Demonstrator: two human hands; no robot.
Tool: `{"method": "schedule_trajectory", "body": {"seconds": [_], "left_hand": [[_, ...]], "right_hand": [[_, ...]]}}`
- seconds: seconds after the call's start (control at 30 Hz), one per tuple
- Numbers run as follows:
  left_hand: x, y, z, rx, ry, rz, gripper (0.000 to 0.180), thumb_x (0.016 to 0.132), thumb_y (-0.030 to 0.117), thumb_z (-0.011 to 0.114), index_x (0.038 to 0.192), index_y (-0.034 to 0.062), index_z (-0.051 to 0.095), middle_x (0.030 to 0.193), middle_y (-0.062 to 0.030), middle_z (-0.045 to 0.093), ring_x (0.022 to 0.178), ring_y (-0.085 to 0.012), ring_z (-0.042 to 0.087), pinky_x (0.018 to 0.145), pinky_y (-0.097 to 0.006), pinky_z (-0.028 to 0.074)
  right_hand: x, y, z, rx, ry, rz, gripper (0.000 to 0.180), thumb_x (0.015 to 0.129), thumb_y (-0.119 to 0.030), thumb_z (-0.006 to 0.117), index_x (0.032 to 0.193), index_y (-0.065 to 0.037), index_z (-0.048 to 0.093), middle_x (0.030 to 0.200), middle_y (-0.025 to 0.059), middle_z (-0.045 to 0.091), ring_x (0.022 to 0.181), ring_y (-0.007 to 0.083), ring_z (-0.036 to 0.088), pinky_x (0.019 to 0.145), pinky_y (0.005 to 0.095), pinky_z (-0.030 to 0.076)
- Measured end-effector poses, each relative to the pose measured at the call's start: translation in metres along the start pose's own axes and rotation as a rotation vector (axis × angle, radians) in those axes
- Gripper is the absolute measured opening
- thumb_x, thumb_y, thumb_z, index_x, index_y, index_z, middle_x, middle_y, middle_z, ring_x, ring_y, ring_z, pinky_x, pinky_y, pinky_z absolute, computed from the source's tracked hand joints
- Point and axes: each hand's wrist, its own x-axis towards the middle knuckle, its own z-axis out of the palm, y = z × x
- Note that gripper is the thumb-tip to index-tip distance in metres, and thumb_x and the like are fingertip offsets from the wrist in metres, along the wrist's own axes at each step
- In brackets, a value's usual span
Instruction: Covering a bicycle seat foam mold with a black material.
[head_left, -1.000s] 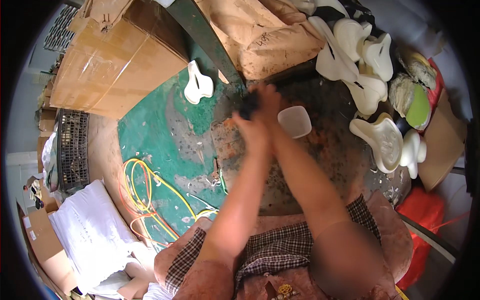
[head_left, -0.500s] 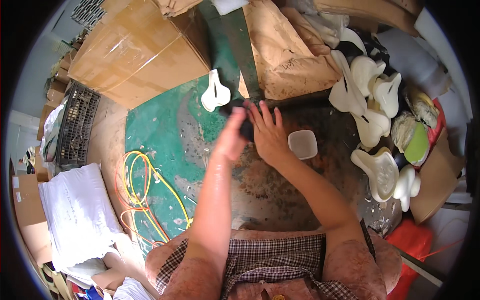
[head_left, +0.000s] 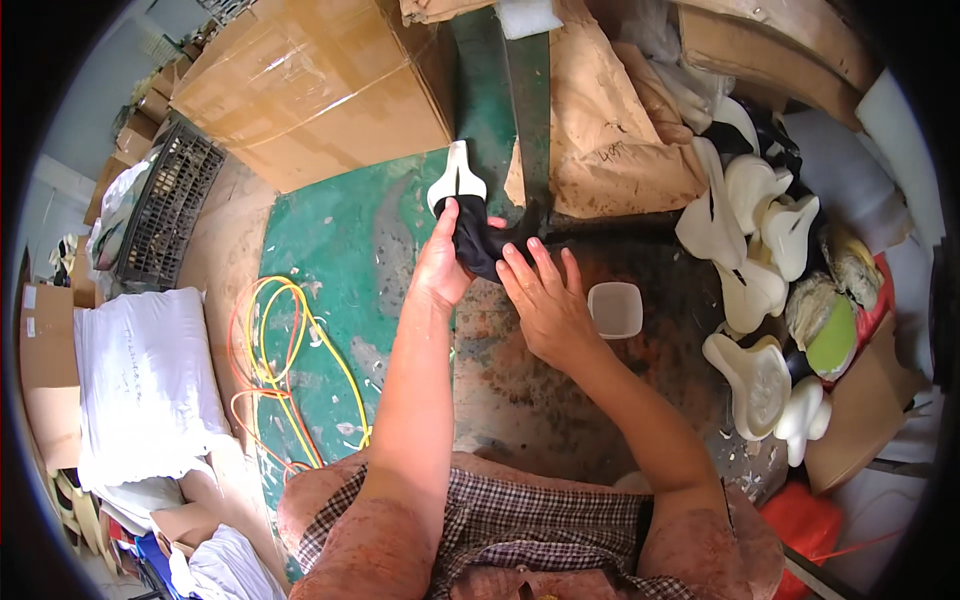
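Observation:
My left hand grips a piece of black fabric or soft black cover, thumb on top and fingertips showing at its far right side. Just beyond it a white bicycle saddle pad lies on the green surface, its near end overlapped by the black piece in this view. With fingers stretched and apart, my right hand is at the near right edge of the black piece; its fingertips seem to touch it. Right of that hand sits a translucent square plastic tub.
Several white saddle pads are heaped at the right. Behind stand a large cardboard box, a dark upright post and brown paper. Yellow and orange cords loop on the left, beside a white sack and black crate.
The view has shifted, moving the surroundings in the picture. My left hand has turned and the black piece now extends up to the white saddle pad. My right hand's fingers have shifted nearer to me.

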Motion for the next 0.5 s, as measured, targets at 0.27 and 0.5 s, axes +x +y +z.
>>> {"method": "schedule_trajectory", "body": {"seconds": [0.27, 0.5], "left_hand": [[-0.012, -0.018, 0.028, 0.035, -0.131, -0.061, 0.056, 0.085, 0.056, 0.052, 0.115, 0.0087, 0.056, 0.111, -0.0072, 0.062, 0.1, -0.0187, 0.06, 0.087, -0.035, 0.047], [-0.004, -0.026, 0.019, -0.186, -0.599, -0.137, 0.09, 0.081, 0.076, 0.025, 0.128, 0.0023, 0.046, 0.126, -0.0153, 0.053, 0.114, -0.0324, 0.05, 0.096, -0.043, 0.038]], "right_hand": [[0.016, 0.021, -0.007, 0.466, 0.215, 0.269, 0.046, 0.076, -0.01, 0.061, 0.12, -0.001, 0.05, 0.134, 0.0154, 0.04, 0.125, 0.0341, 0.037, 0.1, 0.0474, 0.031], [0.005, 0.088, -0.022, 1.095, 0.552, 0.646, 0.033, 0.079, -0.006, 0.064, 0.109, 0.005, 0.059, 0.12, 0.0139, 0.056, 0.106, 0.0194, 0.056, 0.091, 0.0289, 0.043]]}}
